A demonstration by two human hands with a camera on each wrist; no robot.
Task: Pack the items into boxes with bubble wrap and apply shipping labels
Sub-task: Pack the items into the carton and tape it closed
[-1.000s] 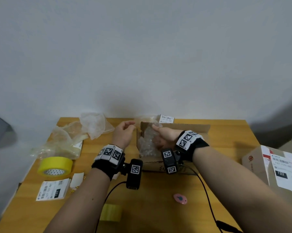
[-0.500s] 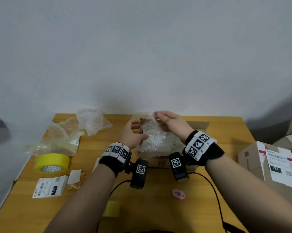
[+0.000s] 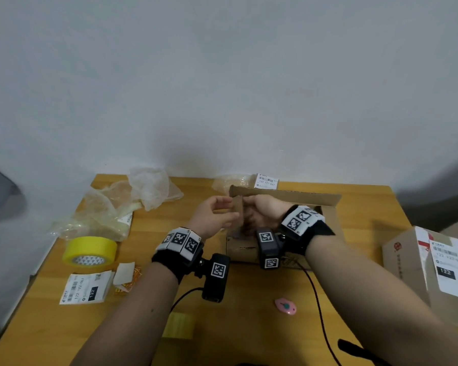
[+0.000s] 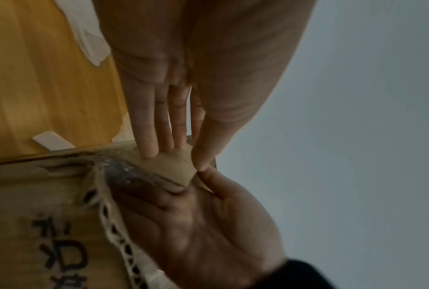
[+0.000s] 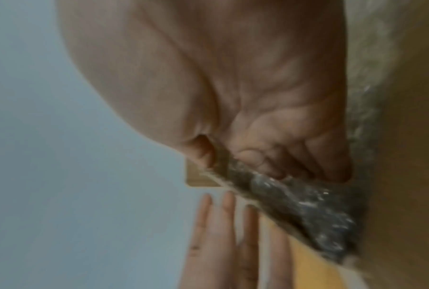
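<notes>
An open cardboard box (image 3: 249, 249) stands mid-table with its far flap up. Its left flap (image 3: 237, 211) stands upright between my hands. My right hand (image 3: 262, 211) reaches in from the box side and pinches that flap (image 5: 198, 179), thumb on one face, curled fingers on the other against the bubble wrap (image 5: 302, 207). My left hand (image 3: 217, 215) is just outside the box. Its straight fingers (image 4: 154, 144) rest on the flap's outer face (image 4: 174, 164). The bubble wrap (image 4: 127, 172) lies down inside the box. What it covers is hidden.
A yellow tape roll (image 3: 90, 250), a shipping label (image 3: 85, 290) and crumpled plastic bags (image 3: 122, 204) lie at the left. Another label (image 3: 267, 180) sits behind the box. A pink cutter (image 3: 286, 306) lies in front. A sealed, labelled carton (image 3: 434, 268) stands at the right edge.
Half a second ago both hands lay on bubble wrap heaped above the box. The wrap now sits lower in the box, and both hands have moved to the left flap.
</notes>
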